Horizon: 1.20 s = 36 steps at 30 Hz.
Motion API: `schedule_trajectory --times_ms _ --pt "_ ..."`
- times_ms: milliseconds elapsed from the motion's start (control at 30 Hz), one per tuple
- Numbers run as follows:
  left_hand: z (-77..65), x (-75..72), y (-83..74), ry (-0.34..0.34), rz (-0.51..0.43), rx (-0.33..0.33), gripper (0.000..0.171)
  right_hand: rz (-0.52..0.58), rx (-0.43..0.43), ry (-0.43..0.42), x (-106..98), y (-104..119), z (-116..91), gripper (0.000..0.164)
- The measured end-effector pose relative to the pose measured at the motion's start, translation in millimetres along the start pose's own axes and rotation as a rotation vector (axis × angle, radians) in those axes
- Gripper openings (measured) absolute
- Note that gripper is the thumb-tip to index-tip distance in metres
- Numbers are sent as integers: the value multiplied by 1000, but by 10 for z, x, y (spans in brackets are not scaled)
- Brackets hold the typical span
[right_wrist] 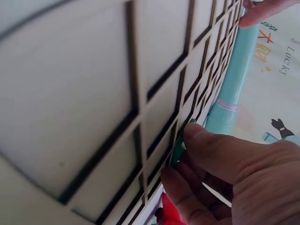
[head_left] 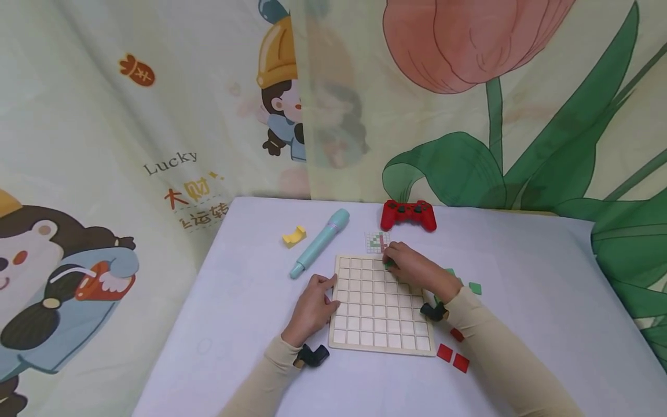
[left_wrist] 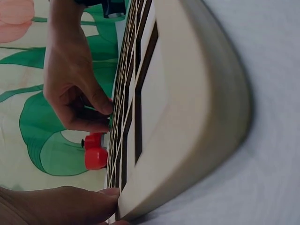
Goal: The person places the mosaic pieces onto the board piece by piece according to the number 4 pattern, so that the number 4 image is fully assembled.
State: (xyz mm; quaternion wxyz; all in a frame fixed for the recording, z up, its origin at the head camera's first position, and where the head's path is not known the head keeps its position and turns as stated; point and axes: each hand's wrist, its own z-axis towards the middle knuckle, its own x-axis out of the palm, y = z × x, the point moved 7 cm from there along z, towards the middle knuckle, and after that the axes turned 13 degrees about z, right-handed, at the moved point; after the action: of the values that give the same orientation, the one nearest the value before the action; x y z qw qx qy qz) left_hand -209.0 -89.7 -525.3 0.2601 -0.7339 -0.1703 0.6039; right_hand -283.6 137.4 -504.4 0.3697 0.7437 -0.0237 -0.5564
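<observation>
A pale wooden grid board (head_left: 383, 349) of square cells lies on the table between the two hands. At its left edge my left hand (head_left: 312, 308) holds the rim, the thumb (left_wrist: 77, 205) against the frame. Over the board's far side, my right hand (head_left: 417, 267) pinches a small green tile (right_wrist: 178, 149) between thumb and fingers, right at the grid cells. Just beyond the board is a small pattern card (head_left: 374, 243) with green and red squares, partly hidden by the right hand.
Loose green tiles (head_left: 475, 288) lie right of the board, some under the right forearm. Red tiles (head_left: 461, 363) lie near its lower right corner. A red game controller (head_left: 409, 215) sits at the back. Left of the card are a turquoise pen-shaped tube (head_left: 319, 244) and a yellow curved block (head_left: 294, 237).
</observation>
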Motion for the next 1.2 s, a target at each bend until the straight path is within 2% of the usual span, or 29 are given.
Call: schedule_trajectory --times_ms 100,233,333,467,600,733,867,1033,1200 --pt "-6 20 4 3 -11 -4 67 0 5 1 -3 -19 -26 22" --pt "-8 47 -3 10 -16 -1 67 6 45 -19 -68 -52 -159 36" --pt "-7 55 -18 10 -11 11 67 16 92 -85 -200 -134 -377 44" --pt "-5 43 -29 0 -3 13 67 39 183 -171 -422 -382 -745 42" --pt "-13 23 -25 3 4 -2 67 71 291 -201 -584 -694 -1093 40" --pt "-9 -8 -27 2 -6 10 66 106 364 -190 -607 -913 -1334 41" --pt "0 -21 -19 5 -8 9 67 115 367 -142 -525 -986 -1427 42" --pt "20 -17 -8 14 -7 7 67 58 367 -137 -491 -1012 -1448 43" --pt "16 -6 7 26 -14 7 67 66 387 -104 -454 -1066 -1478 37"
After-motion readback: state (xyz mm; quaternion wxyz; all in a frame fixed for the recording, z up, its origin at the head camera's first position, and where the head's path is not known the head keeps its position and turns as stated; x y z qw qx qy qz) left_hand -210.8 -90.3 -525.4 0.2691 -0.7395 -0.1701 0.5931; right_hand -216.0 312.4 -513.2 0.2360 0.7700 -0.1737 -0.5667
